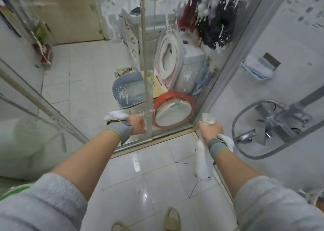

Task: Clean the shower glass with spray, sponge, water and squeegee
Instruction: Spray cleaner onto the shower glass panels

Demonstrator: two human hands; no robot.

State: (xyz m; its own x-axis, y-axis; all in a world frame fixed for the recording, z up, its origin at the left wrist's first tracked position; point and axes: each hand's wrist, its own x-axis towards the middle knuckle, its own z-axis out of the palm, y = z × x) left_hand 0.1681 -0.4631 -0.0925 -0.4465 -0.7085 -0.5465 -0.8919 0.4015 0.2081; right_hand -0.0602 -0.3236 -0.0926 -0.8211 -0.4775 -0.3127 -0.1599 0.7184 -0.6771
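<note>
head view: right hand (pixel 211 130) has its fingers curled round the spray bottle (pixel 201 158), nozzle low by the shower glass (pixel 175 43), where foam streaks run. left hand (pixel 138 126) touches the glass; finger spread unclear. wet floor (pixel 149 178) could cause slipping.

Head view looks steeply down, close, at the shower glass (pixel 175 64)

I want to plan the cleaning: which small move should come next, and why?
Probably lift the spray bottle in the right hand and spray the lower shower glass: foam covers mostly the upper pane, and the left hand shows no sponge.
</note>
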